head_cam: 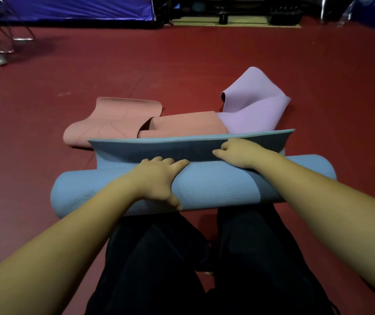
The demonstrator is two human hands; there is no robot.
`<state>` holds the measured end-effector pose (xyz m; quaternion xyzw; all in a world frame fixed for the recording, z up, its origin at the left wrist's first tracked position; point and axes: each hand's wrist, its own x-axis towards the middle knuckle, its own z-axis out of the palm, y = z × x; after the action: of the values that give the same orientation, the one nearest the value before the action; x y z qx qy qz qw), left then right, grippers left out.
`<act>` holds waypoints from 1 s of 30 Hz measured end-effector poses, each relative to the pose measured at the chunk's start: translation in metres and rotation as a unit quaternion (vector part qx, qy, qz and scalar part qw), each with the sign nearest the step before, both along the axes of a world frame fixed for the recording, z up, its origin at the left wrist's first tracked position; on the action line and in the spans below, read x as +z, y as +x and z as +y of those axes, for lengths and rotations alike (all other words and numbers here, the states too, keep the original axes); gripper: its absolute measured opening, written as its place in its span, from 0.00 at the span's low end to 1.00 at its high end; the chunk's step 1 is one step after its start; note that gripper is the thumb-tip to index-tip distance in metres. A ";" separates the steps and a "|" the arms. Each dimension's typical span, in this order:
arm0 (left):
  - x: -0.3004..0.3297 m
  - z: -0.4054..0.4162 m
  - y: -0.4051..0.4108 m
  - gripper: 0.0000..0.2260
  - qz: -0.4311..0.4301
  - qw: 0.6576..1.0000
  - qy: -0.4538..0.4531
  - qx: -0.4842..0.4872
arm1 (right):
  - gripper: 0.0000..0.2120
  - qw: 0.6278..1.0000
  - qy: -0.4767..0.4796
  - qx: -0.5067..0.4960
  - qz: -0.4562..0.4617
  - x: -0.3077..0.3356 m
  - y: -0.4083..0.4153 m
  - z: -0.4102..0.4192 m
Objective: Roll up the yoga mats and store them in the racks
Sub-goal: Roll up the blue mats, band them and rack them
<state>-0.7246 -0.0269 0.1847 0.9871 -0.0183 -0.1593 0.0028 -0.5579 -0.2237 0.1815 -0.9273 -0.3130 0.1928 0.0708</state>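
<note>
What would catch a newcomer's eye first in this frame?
The big blue yoga mat, nearly rolled up, lies across the middle on the red floor, with the left hand and right hand pressing on it and its last flap sticking up behind. Just beyond lie a loose pink mat and, to its right, a crumpled lilac mat, both unrolled.
</note>
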 end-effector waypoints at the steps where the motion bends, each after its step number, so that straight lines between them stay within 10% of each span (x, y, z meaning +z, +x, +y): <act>1: 0.000 0.002 0.002 0.52 0.007 1.000 -0.010 0.002 | 0.21 1.000 0.016 -0.005 -0.024 -0.002 0.001 -0.001; 10: 0.010 0.008 0.035 0.29 0.085 0.977 -0.151 0.125 | 0.26 0.995 -0.006 0.016 -0.096 -0.011 -0.024 -0.010; 18: 0.006 0.010 0.053 0.31 0.102 0.963 -0.177 0.175 | 0.31 0.980 -0.012 -0.004 -0.196 -0.029 -0.034 0.000; 26: -0.036 0.005 0.028 0.25 -0.294 0.952 -0.052 0.071 | 0.31 0.989 0.012 -0.006 -0.146 -0.029 -0.014 0.010; 30: -0.076 -0.013 -0.013 0.38 -0.309 0.949 0.068 -0.018 | 0.33 0.995 -0.007 -0.012 -0.095 -0.029 -0.001 0.017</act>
<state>-0.7378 -0.0396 0.1086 0.9854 -0.0251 0.1521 -0.0727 -0.5588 -0.2066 0.1528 -0.9456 -0.3058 0.1048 0.0364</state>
